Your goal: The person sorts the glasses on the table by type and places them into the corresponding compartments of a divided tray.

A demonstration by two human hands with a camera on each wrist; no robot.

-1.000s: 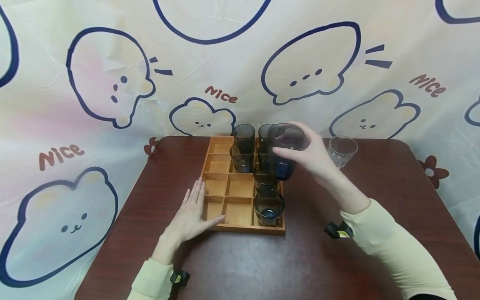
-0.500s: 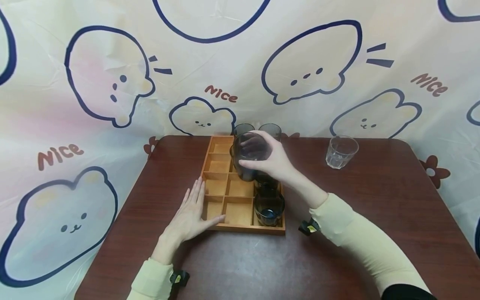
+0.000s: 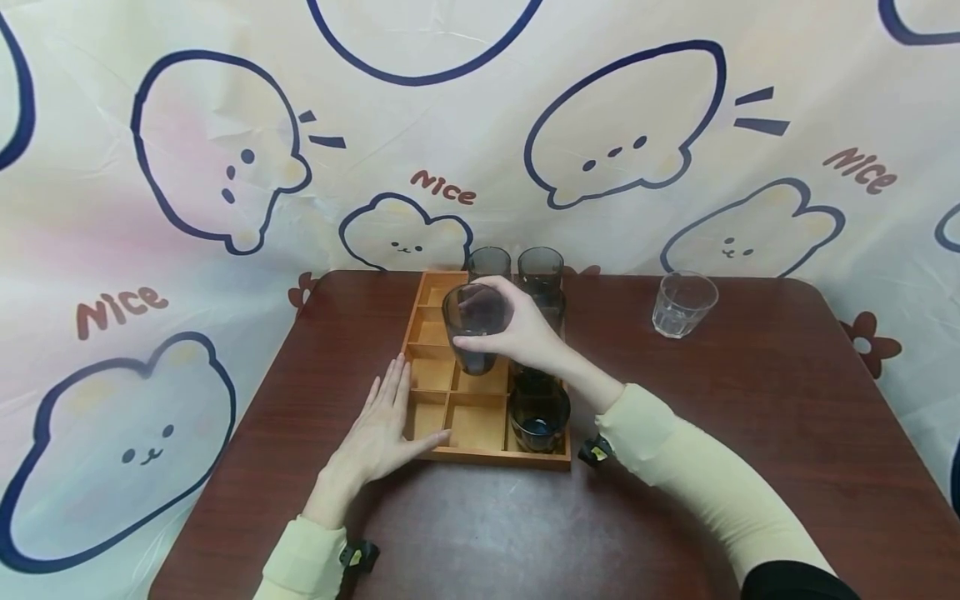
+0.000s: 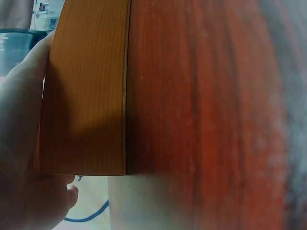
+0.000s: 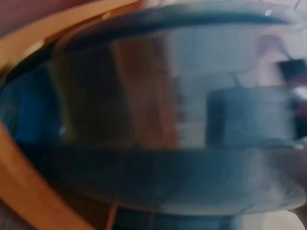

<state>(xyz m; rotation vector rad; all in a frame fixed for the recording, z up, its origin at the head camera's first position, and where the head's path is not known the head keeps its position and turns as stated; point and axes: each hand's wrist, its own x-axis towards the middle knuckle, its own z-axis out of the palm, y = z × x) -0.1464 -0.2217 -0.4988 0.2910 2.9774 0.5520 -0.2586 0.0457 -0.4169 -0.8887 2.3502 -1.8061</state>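
Note:
My right hand (image 3: 525, 329) grips a dark tinted drinking glass (image 3: 465, 317) above the middle of a wooden compartment tray (image 3: 487, 457). Thumb and fingers are around the glass's side, and it is tilted slightly. Close up and blurred, this tinted glass (image 5: 192, 110) fills most of the right wrist view. My left hand (image 3: 382, 437) rests at the tray's front left corner, fingers straight along the left side, thumb over the front edge. In the left wrist view the tray's outer wall (image 4: 86, 96) lies against that hand. Other dark glasses (image 3: 538, 417) stand in the right column.
Another dark glass (image 3: 489, 262) stands at the back of the tray's middle column. A clear glass (image 3: 682, 307) stands apart on the brown table (image 3: 757, 375), to the right of the tray. A patterned cloth (image 3: 480, 125) hangs behind the table.
My right hand has carried the dark glass leftward from the tray's right side to over its middle and lowered it a little. The left hand has stayed in place.

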